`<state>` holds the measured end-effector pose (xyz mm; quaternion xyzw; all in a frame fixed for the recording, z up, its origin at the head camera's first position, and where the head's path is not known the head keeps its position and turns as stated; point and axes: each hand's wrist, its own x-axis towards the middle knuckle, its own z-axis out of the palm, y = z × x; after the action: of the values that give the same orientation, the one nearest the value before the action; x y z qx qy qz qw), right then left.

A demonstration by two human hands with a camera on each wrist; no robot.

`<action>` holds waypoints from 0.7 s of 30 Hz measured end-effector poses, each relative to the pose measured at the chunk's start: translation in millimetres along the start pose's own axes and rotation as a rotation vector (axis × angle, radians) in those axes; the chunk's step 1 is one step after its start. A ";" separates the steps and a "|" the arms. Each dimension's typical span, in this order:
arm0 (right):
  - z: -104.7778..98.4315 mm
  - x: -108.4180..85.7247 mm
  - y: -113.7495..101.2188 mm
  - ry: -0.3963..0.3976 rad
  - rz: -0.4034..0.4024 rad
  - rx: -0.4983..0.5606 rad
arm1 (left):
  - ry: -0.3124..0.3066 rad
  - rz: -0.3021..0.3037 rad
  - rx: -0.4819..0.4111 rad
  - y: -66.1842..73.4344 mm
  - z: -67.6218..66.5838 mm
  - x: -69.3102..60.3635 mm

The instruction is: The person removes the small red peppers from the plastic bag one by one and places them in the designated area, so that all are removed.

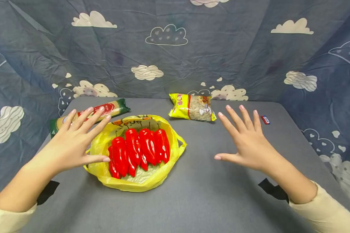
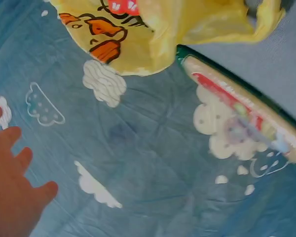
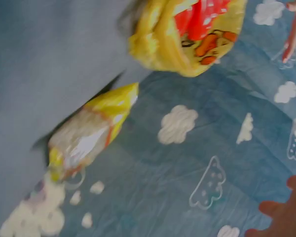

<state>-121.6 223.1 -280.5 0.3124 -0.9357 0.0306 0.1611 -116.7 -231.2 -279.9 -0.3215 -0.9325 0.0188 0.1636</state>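
In the head view my left hand [image 1: 73,142] hovers with spread fingers over the left side of a yellow plastic bag [image 1: 160,179], its thumb tip overlapping the bag's edge. Several glossy red peppers [image 1: 133,145] lie side by side inside the open bag. My right hand [image 1: 246,142], fingers also spread, is held above the table to the right, apart from everything. Neither hand holds anything. Part of each hand shows in its own wrist view, the left hand [image 2: 15,182] at the left edge and the right hand [image 3: 286,212] at the lower right.
A long green-ended pack [image 1: 113,108], partly behind my left hand, lies at the back left. A yellow and clear packet [image 1: 192,107] with pale pieces lies at the back middle. Farther right is a small red and blue item [image 1: 265,120]. Cloud-printed cloth [image 1: 125,48] surrounds the grey table [image 1: 198,200].
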 end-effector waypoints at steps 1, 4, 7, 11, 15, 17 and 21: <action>1.3 3.1 -2.9 0.038 -0.030 0.032 | 0.024 0.004 -0.008 -1.0 1.6 -2.4; 8.0 14.5 -12.6 0.153 -0.119 0.153 | 0.112 0.009 -0.038 -3.4 9.6 -10.0; 17.9 26.9 -23.8 0.221 -0.176 0.284 | 0.188 -0.017 -0.085 -4.1 21.7 -19.1; 35.9 43.8 -39.4 0.236 -0.203 0.452 | 0.221 -0.124 -0.178 -1.9 41.5 -32.7; 59.1 58.5 -54.2 0.199 -0.191 0.588 | 0.195 -0.283 -0.290 3.8 58.5 -43.7; 71.0 64.7 -61.4 0.165 -0.170 0.671 | 0.177 -0.359 -0.342 6.7 65.1 -47.2; 93.4 74.7 -74.6 0.091 -0.101 0.800 | 0.147 -0.457 -0.457 10.0 76.5 -51.6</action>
<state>-159.9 105.6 -348.1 0.3942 -0.8253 0.3983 0.0693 -96.9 -249.2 -368.8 -0.1330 -0.9463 -0.2512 0.1539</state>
